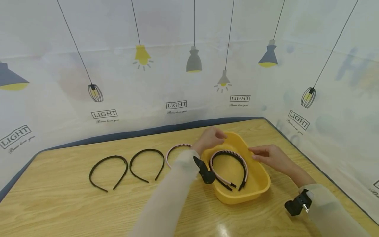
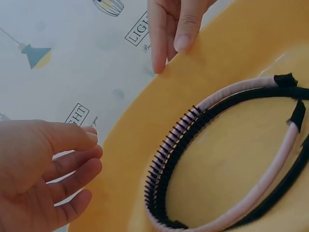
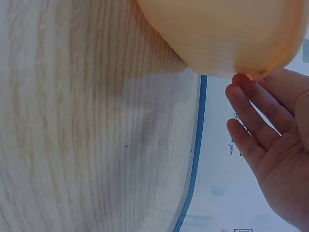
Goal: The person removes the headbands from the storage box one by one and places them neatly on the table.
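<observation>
In the head view a yellow plastic basin (image 1: 260, 184) stands on the table with a pink headband (image 1: 212, 164) and black headbands (image 1: 245, 174) lying in it. The left hand (image 1: 209, 138) hovers at the basin's far left rim; the left wrist view has its fingers (image 2: 77, 162) loosely bent, holding nothing. At the right rim, the fingertips of the right hand (image 1: 270, 156) touch the edge, the fingers fairly straight. The right wrist view shows those fingers (image 3: 260, 104) against the outer side of the rim. The headbands' comb teeth appear clearly in the left wrist view.
Left of the basin, two black headbands (image 1: 108, 157) (image 1: 147, 150) lie in a row on the wooden table (image 1: 74, 210). Another pink headband (image 1: 177, 146) is partly hidden by the left forearm. A white cloth printed with lamps (image 1: 165, 82) hangs behind the table.
</observation>
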`<action>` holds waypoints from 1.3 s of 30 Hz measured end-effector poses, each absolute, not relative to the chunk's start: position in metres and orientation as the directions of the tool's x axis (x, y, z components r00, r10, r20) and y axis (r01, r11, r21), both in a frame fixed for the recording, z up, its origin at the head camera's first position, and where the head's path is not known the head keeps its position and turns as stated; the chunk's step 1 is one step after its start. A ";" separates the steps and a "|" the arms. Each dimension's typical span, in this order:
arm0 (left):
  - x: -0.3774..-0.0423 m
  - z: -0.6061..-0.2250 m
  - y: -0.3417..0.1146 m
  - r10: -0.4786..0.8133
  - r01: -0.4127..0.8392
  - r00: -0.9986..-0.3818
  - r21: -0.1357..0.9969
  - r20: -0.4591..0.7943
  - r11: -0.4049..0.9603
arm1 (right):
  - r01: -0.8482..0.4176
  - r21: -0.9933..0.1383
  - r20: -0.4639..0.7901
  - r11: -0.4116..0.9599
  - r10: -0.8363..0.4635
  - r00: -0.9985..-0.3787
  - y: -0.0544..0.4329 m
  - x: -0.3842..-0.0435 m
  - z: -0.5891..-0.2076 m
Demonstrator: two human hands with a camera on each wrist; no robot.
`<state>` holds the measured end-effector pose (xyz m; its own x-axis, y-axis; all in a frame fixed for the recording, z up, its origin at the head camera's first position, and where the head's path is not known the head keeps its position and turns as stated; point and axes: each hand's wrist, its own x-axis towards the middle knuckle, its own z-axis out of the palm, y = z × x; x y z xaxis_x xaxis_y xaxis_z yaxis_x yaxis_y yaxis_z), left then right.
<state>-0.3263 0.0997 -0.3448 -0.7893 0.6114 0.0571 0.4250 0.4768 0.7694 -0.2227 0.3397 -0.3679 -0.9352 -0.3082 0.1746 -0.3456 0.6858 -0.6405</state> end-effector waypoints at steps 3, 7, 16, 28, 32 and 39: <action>-0.322 -0.348 0.106 0.591 0.399 -0.806 0.771 0.037 0.496 | -0.344 -0.647 0.174 0.680 -0.308 -0.936 0.340 -0.222 -0.368; -0.317 -0.351 0.113 0.577 0.371 -0.817 0.781 0.017 0.502 | -0.344 -0.650 0.177 0.678 -0.305 -0.936 0.342 -0.223 -0.370; -0.308 -0.361 0.126 0.473 0.242 -0.880 0.828 -0.032 0.507 | -0.336 -0.655 0.173 0.677 -0.298 -0.939 0.343 -0.223 -0.372; -0.308 -0.371 0.128 0.473 0.295 -0.881 0.782 0.001 0.548 | -0.343 -0.647 0.180 0.681 -0.301 -0.936 0.342 -0.224 -0.371; -0.310 -0.374 0.127 0.477 0.295 -0.879 0.773 -0.012 0.562 | -0.350 -0.637 0.185 0.686 -0.305 -0.934 0.341 -0.224 -0.371; -0.314 -0.378 0.128 0.479 0.291 -0.877 0.739 -0.047 0.607 | -0.342 -0.640 0.179 0.688 -0.299 -0.937 0.342 -0.224 -0.371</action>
